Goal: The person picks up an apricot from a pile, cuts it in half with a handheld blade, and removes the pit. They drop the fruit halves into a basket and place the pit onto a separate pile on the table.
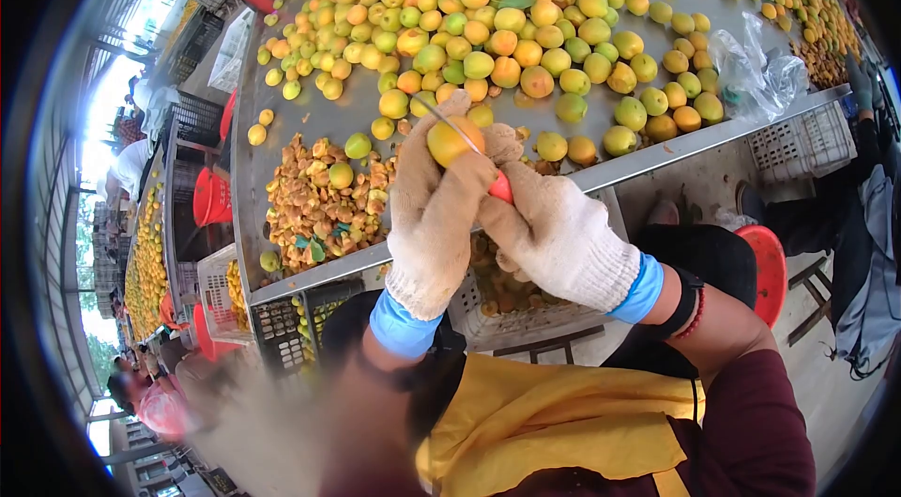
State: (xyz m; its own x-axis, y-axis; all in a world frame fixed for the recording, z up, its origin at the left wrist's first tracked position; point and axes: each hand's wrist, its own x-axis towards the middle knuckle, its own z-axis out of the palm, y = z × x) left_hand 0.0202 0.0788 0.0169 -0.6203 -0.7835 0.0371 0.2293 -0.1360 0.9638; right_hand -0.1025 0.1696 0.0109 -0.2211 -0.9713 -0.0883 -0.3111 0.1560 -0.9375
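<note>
My left hand [424, 225], in a soiled white knit glove, holds a yellow-orange apricot [447, 146] over the table's near edge. Wrapped around the red handle of a small knife [501, 187] is my right hand [561, 236], gloved the same way. The thin blade lies across the apricot, its tip pointing up and to the left. Beyond my hands, many yellow, green and orange apricots [479, 18] cover the metal table [246, 168]. Left of my left hand sits a heap of brownish-orange cut fruit pieces [314, 201], with a few green leaves in it.
A pale plastic crate [488, 333] with fruit pieces stands below the table edge, beneath my hands. To the right lie a clear plastic bag [758, 75] and a red stool [765, 272]. Other people [155, 398] and fruit-covered tables fill the left side. A dark crate [282, 333] stands under the table.
</note>
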